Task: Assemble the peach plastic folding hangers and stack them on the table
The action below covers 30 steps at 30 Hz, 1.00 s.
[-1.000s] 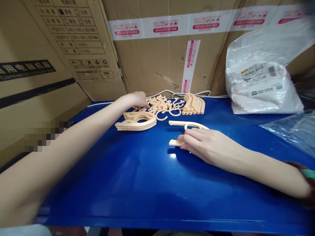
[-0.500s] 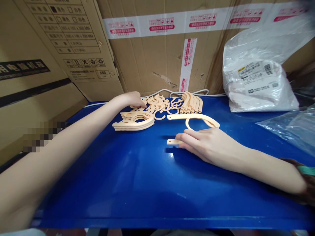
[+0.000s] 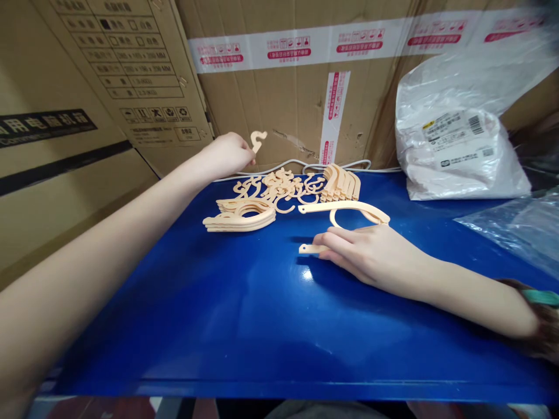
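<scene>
My left hand [image 3: 230, 155] is raised above the back of the blue table, its fingers pinching a small cream plastic hook [image 3: 258, 141]. Below it lies a pile of loose cream hooks [image 3: 279, 185]. My right hand [image 3: 362, 251] is closed on a cream folding hanger [image 3: 340, 206]; one arm of it extends leftward above the fingers, and a short end of another sticks out below them. Part of this hanger is hidden by the hand. A stack of folded hangers [image 3: 239, 223] rests left of it, and several curved hanger arms [image 3: 341, 184] stand together behind.
Large cardboard boxes [image 3: 262, 105] wall off the back and left. A white cable [image 3: 292, 163] runs along the table's rear. At the right are a filled plastic bag [image 3: 463, 151] with a label and a clear plastic sheet [image 3: 524, 227]. The blue table's front edge [image 3: 279, 390] lies nearest me.
My left hand has lifted up from the hook pile with one hook in its fingers. My right hand stays almost in place with the hanger. The view has shifted slightly.
</scene>
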Motion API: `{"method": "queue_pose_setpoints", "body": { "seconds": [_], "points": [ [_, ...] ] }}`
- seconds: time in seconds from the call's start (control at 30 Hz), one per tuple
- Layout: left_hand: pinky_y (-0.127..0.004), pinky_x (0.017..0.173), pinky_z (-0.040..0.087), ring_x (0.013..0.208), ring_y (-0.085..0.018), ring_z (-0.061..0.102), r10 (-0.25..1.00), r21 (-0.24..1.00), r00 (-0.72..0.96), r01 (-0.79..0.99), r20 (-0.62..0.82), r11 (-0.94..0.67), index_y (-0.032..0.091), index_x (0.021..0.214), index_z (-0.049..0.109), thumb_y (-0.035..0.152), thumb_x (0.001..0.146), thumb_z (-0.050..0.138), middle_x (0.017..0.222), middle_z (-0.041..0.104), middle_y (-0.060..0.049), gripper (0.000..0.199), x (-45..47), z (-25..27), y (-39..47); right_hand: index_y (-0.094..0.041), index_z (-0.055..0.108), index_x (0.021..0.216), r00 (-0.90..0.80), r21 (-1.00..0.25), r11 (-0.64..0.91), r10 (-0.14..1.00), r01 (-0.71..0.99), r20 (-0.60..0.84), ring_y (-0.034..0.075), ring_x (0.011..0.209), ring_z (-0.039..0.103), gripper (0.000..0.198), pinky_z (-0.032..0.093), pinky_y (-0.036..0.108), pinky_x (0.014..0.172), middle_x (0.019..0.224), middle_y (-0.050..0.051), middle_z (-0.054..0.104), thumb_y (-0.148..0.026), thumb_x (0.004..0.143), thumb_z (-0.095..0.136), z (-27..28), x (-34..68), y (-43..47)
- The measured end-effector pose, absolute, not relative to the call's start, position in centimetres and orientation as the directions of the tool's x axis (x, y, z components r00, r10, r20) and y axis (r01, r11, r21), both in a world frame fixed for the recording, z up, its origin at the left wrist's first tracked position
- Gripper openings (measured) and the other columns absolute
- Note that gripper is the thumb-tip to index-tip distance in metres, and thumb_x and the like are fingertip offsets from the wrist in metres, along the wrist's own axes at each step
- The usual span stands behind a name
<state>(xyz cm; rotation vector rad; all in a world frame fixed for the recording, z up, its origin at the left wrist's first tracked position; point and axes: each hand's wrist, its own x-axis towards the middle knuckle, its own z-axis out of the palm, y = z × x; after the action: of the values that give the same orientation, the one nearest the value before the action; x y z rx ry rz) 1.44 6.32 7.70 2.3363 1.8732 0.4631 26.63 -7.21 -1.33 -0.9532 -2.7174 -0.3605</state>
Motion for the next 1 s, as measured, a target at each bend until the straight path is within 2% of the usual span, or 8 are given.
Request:
{"method": "queue_pose_setpoints", "body": {
  "seconds": [0.2, 0.27, 0.4, 0.5, 0.57, 0.7, 0.87, 1.0],
  "points": [
    [-0.027, 0.063, 0.035, 0.065, -0.013, 0.050, 0.923, 0.413, 0.265, 0.835, 0.279, -0.365, 0.018, 0.103, 0.061, 0.022, 0.089, 0.041, 0.072, 0.056, 0.000, 0.025, 3.6, 7.2, 0.3, -0.019, 0.060, 0.104, -0.713, 0.083, 0.730, 0.628, 0.679, 0.312, 0.017, 0.073, 0.067, 0.028, 0.039, 0.025, 0.055, 0.090, 0.005, 0.070, -0.030, 0.102, 0.034, -1.0, 27.0, -6.7],
    [-0.027, 0.060, 0.032, 0.060, -0.013, 0.047, 0.914, 0.402, 0.292, 0.829, 0.281, -0.389, 0.018, 0.094, 0.059, 0.026, 0.093, 0.037, 0.066, 0.053, 0.001, 0.024, 4.6, 6.3, -2.3, -0.019, 0.059, 0.105, -0.700, 0.079, 0.714, 0.650, 0.695, 0.296, 0.018, 0.074, 0.067, 0.028, 0.039, 0.025, 0.054, 0.091, 0.006, 0.070, -0.031, 0.101, 0.035, -1.0, 27.2, -6.4],
    [-0.029, 0.056, 0.026, 0.055, -0.012, 0.042, 0.829, 0.309, 0.469, 0.774, 0.305, -0.552, 0.018, 0.063, 0.048, 0.034, 0.096, 0.033, 0.057, 0.047, 0.001, 0.040, 5.8, 4.0, -5.7, -0.018, 0.059, 0.104, -0.709, 0.100, 0.713, 0.653, 0.694, 0.266, 0.019, 0.075, 0.067, 0.030, 0.039, 0.027, 0.056, 0.093, 0.007, 0.069, -0.034, 0.102, 0.033, -1.2, 27.5, -5.8],
    [-0.029, 0.055, 0.023, 0.050, -0.011, 0.039, 0.788, 0.297, 0.548, 0.731, 0.280, -0.614, 0.017, 0.053, 0.043, 0.043, 0.098, 0.034, 0.048, 0.040, 0.002, 0.053, 5.7, 2.3, -6.3, -0.016, 0.059, 0.106, -0.727, 0.152, 0.720, 0.624, 0.677, 0.286, 0.019, 0.069, 0.067, 0.029, 0.040, 0.029, 0.057, 0.092, 0.008, 0.071, -0.033, 0.101, 0.036, -1.4, 27.6, -5.6],
    [-0.028, 0.053, 0.022, 0.049, -0.011, 0.037, 0.746, 0.285, 0.612, 0.690, 0.261, -0.666, 0.017, 0.054, 0.044, 0.044, 0.099, 0.036, 0.048, 0.040, 0.003, 0.052, 5.3, 1.5, -6.2, -0.016, 0.061, 0.108, -0.728, 0.175, 0.713, 0.620, 0.679, 0.293, 0.020, 0.068, 0.067, 0.030, 0.042, 0.030, 0.058, 0.094, 0.009, 0.072, -0.033, 0.101, 0.037, -1.6, 27.6, -5.6],
    [-0.027, 0.057, 0.028, 0.057, -0.012, 0.047, 0.643, 0.211, 0.696, 0.610, 0.318, -0.764, 0.017, 0.068, 0.053, 0.035, 0.099, 0.038, 0.062, 0.054, 0.002, 0.039, 4.6, 0.6, -5.9, -0.017, 0.059, 0.115, -0.732, 0.176, 0.717, 0.618, 0.675, 0.287, 0.021, 0.076, 0.069, 0.031, 0.043, 0.030, 0.060, 0.107, 0.009, 0.071, -0.033, 0.101, 0.038, -1.6, 27.6, -5.7],
    [-0.029, 0.064, 0.034, 0.066, -0.016, 0.052, 0.708, 0.306, 0.658, 0.640, 0.256, -0.705, 0.018, 0.081, 0.055, 0.028, 0.099, 0.034, 0.072, 0.059, 0.000, 0.029, 4.5, 0.4, -6.0, -0.017, 0.058, 0.099, -0.705, 0.156, 0.696, 0.643, 0.701, 0.300, 0.019, 0.067, 0.066, 0.029, 0.037, 0.028, 0.053, 0.086, 0.006, 0.069, -0.034, 0.101, 0.035, -1.4, 27.5, -5.8],
    [-0.029, 0.066, 0.035, 0.069, -0.016, 0.052, 0.726, 0.370, 0.644, 0.631, 0.242, -0.682, 0.019, 0.083, 0.050, 0.023, 0.097, 0.034, 0.075, 0.057, 0.000, 0.021, 4.6, 0.1, -5.9, -0.019, 0.057, 0.098, -0.664, 0.098, 0.669, 0.689, 0.737, 0.291, 0.019, 0.067, 0.067, 0.030, 0.036, 0.026, 0.053, 0.083, 0.005, 0.070, -0.037, 0.101, 0.034, -1.2, 27.3, -6.0]
  ]
}}
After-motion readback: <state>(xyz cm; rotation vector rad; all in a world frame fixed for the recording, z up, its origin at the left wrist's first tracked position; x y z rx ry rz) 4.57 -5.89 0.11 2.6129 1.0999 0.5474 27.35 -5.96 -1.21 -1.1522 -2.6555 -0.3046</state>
